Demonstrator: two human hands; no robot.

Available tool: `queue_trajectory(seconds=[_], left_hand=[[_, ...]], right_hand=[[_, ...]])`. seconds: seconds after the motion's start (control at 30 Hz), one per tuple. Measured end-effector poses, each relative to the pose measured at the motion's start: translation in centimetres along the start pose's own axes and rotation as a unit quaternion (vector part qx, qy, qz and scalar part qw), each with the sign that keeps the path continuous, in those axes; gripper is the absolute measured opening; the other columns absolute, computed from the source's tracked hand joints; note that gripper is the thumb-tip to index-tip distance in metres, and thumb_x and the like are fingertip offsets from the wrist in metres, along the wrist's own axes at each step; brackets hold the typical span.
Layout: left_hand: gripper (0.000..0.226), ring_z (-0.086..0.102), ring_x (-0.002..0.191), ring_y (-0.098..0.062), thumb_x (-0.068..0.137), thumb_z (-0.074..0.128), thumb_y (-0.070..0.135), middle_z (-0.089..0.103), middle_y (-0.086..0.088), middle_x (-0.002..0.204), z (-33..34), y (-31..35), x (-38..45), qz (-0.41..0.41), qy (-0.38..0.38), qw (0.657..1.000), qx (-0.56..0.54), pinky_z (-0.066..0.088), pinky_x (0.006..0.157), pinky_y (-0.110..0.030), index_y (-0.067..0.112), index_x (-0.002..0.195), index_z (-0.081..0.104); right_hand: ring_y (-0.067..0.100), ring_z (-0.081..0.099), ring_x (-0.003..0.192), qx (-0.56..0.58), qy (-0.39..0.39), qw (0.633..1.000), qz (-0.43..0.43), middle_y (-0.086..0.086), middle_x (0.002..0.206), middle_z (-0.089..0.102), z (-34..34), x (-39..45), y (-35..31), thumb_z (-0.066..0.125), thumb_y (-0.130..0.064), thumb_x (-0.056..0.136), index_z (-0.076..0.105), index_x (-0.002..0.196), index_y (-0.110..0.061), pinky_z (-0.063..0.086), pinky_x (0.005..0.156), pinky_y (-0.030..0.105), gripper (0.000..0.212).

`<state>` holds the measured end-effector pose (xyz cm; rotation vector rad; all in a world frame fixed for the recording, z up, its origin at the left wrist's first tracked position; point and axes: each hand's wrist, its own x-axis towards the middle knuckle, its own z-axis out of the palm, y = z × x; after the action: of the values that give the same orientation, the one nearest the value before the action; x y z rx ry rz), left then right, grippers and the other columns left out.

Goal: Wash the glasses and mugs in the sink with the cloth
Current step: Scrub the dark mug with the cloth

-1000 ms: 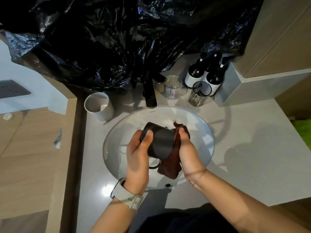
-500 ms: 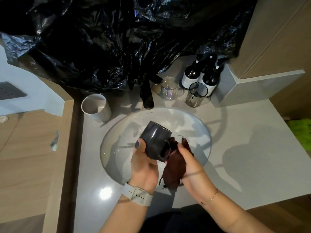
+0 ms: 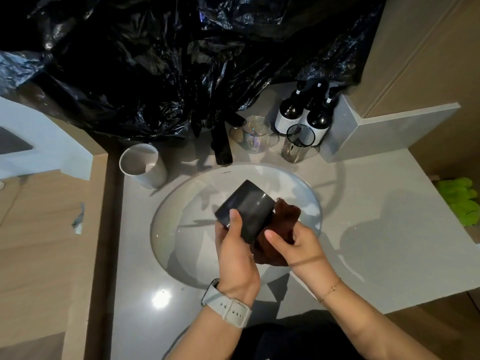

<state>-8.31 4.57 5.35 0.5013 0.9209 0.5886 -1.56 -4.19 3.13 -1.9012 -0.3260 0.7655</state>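
Left hand (image 3: 235, 249) grips dark mug (image 3: 245, 209) over sink (image 3: 166, 229); right hand (image 3: 293, 245) clutches brown cloth (image 3: 285, 213) at mug's mouth; bottle (image 3: 287, 116) labels unreadable

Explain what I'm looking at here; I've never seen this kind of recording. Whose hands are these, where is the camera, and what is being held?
There is no robot: a person wears a camera on the head, looking down at their own hands over a round sink. The left hand grips a dark mug, tilted on its side. The right hand holds a brown cloth against the mug's mouth. On the counter behind stand a white mug, a clear glass, a smoky glass, dark bottles and a black tap.
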Motion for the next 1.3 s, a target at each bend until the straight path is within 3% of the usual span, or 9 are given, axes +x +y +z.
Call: queue_trajectory(seconds=[0.2, 0.3, 0.43, 0.53, 0.77, 0.97, 1.07, 1.13, 1.3], left_hand=[[0.022, 0.073, 0.095, -0.022, 0.102, 0.049, 0.02, 0.074, -0.011, 0.109, 0.3, -0.4, 0.0, -0.026, 0.026, 0.999, -0.012, 0.06, 0.069, -0.027, 0.013, 0.118, 0.061], [0.034, 0.071, 0.103, -0.027, 0.104, 0.045, 0.024, 0.07, -0.019, 0.117, -0.1, 0.9, 0.7, -0.07, 0.017, 0.997, -0.038, 0.06, 0.084, -0.035, 0.004, 0.129, 0.056], [0.036, 0.07, 0.064, 0.002, 0.109, 0.031, 0.012, 0.068, -0.012, 0.109, -0.2, 2.5, 1.8, -0.135, 0.023, 0.989, -0.049, 0.054, 0.06, -0.013, -0.004, 0.129, 0.056], [0.04, 0.072, 0.092, -0.02, 0.105, 0.043, 0.023, 0.07, -0.017, 0.115, 0.3, 2.2, 1.6, -0.116, 0.057, 0.991, -0.035, 0.056, 0.078, -0.031, -0.001, 0.135, 0.054], [0.029, 0.074, 0.084, -0.021, 0.104, 0.044, 0.023, 0.072, -0.017, 0.108, -0.1, 0.0, 0.8, -0.067, 0.037, 0.995, -0.059, 0.06, 0.062, -0.027, 0.008, 0.125, 0.057], [0.042, 0.07, 0.103, -0.021, 0.105, 0.041, 0.03, 0.067, -0.018, 0.124, -0.6, 1.6, 2.0, -0.114, 0.053, 0.992, -0.02, 0.054, 0.082, -0.029, 0.001, 0.132, 0.056], [0.037, 0.07, 0.09, -0.014, 0.107, 0.036, 0.008, 0.057, -0.026, 0.134, -1.1, 2.5, 2.0, -0.132, 0.044, 0.989, -0.042, 0.054, 0.08, -0.014, -0.009, 0.137, 0.049], [0.035, 0.053, 0.112, -0.022, 0.104, 0.033, -0.002, 0.054, -0.034, 0.133, -0.6, 3.5, 1.3, -0.13, 0.069, 0.989, -0.005, 0.033, 0.093, -0.007, -0.013, 0.134, 0.049], [0.039, 0.059, 0.111, -0.037, 0.104, 0.046, 0.024, 0.067, -0.028, 0.11, -0.5, 3.4, 3.7, -0.259, 0.053, 0.957, -0.123, 0.047, 0.085, -0.046, -0.002, 0.132, 0.056]], right_hand=[[0.021, 0.07, 0.099, 0.194, -0.026, 0.977, 0.085, 0.007, 0.099, 0.075, 0.8, -0.2, 0.6, 0.064, -0.022, 0.09, 0.071, 0.105, -0.011, 0.053, 0.095, 0.039, 0.019], [0.028, 0.067, 0.106, 0.306, -0.068, 0.944, 0.098, 0.017, 0.109, 0.072, 0.6, -0.4, 0.5, 0.067, -0.02, 0.088, 0.069, 0.111, -0.003, 0.052, 0.094, 0.036, 0.028], [0.029, 0.067, 0.104, 0.366, -0.119, 0.917, 0.104, 0.022, 0.112, 0.069, -0.1, 0.1, -0.2, 0.059, -0.012, 0.088, 0.065, 0.114, 0.005, 0.056, 0.086, 0.031, 0.031], [0.027, 0.069, 0.1, 0.379, -0.101, 0.911, 0.124, 0.019, 0.108, 0.071, 0.4, 0.3, -0.7, 0.063, -0.016, 0.085, 0.067, 0.113, 0.002, 0.056, 0.083, 0.031, 0.033], [0.02, 0.069, 0.098, 0.208, 0.053, 0.976, 0.033, 0.006, 0.097, 0.075, 2.8, 0.9, 0.8, 0.061, -0.019, 0.093, 0.07, 0.094, -0.017, 0.053, 0.092, 0.035, 0.01], [0.023, 0.069, 0.099, 0.332, -0.068, 0.94, 0.045, 0.013, 0.103, 0.073, 1.6, 1.1, 1.0, 0.067, -0.02, 0.088, 0.068, 0.106, -0.002, 0.054, 0.082, 0.028, 0.025], [0.014, 0.07, 0.087, 0.259, -0.123, 0.958, -0.024, 0.002, 0.09, 0.075, 0.2, 1.6, 1.1, 0.072, -0.013, 0.08, 0.067, 0.097, -0.006, 0.054, 0.075, 0.023, 0.019], [0.008, 0.07, 0.085, 0.188, -0.123, 0.972, -0.072, -0.005, 0.086, 0.075, -0.3, 1.9, 1.1, 0.076, -0.009, 0.076, 0.066, 0.094, -0.014, 0.054, 0.075, 0.021, 0.022], [0.003, 0.063, 0.087, -0.099, -0.13, 0.975, -0.15, -0.007, 0.091, 0.067, -1.4, 2.4, 2.8, 0.079, -0.009, 0.076, 0.067, 0.091, -0.021, 0.052, 0.08, 0.022, 0.022]])
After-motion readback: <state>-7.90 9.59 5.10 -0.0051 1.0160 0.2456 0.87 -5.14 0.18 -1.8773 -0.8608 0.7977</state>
